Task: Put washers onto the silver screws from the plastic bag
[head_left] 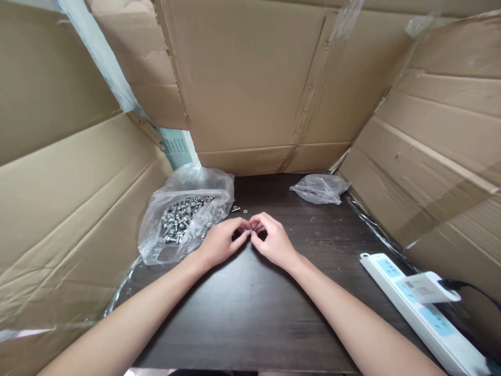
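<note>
Between the fingertips of both hands is a small metal bolt, lying roughly sideways; the fingers cover much of it. My left hand pinches its left end with thumb and fingers. From the other side, my right hand pinches the right end, its fingers curled. Just left of my left hand, a clear plastic bag lies with its mouth open, holding a heap of metal bolts. Beyond the fingertips, a loose bolt and a small ring-shaped washer rest on the table.
A crumpled clear bag lies at the back right of the dark table. On the right is a white power strip with a plugged-in adapter and black cable. Cardboard walls enclose the back and both sides.
</note>
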`<state>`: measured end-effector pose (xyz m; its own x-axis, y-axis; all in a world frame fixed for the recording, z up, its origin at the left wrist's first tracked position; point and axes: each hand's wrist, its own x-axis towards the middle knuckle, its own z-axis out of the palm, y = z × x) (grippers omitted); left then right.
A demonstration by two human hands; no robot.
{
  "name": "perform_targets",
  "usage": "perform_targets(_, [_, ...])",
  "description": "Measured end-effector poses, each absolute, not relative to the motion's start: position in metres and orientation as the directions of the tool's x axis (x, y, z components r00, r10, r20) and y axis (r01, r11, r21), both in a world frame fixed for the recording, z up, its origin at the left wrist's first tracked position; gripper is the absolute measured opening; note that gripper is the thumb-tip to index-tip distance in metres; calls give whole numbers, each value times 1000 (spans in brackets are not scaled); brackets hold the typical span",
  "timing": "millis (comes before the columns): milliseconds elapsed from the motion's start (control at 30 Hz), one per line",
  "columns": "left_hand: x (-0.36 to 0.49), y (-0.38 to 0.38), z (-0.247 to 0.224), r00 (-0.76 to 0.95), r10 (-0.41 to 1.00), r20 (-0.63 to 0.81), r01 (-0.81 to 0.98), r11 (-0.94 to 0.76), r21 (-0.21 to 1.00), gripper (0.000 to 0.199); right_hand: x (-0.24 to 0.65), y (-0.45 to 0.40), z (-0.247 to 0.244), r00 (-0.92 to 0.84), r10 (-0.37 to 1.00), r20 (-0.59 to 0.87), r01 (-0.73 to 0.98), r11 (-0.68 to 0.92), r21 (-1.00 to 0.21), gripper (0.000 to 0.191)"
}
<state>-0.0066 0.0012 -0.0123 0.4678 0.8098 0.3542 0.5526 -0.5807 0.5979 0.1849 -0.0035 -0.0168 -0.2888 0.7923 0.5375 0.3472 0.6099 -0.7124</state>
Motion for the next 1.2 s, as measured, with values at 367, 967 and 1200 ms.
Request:
perform_targets(367, [-7,2,-13,505,787,355,585,-614,530,23,186,-4,-15,-229,807,545,385,589,-711,17])
perform_targets(967, [-9,3,-14,494,799,343,588,-598,544,14,151,60,-4,-106,968,226,765,225,-603,13])
perform_targets(1200, [-10,4,-14,513,773,373,541,-628,559,15,173,51,0,-157,964,214,750,257,-609,25])
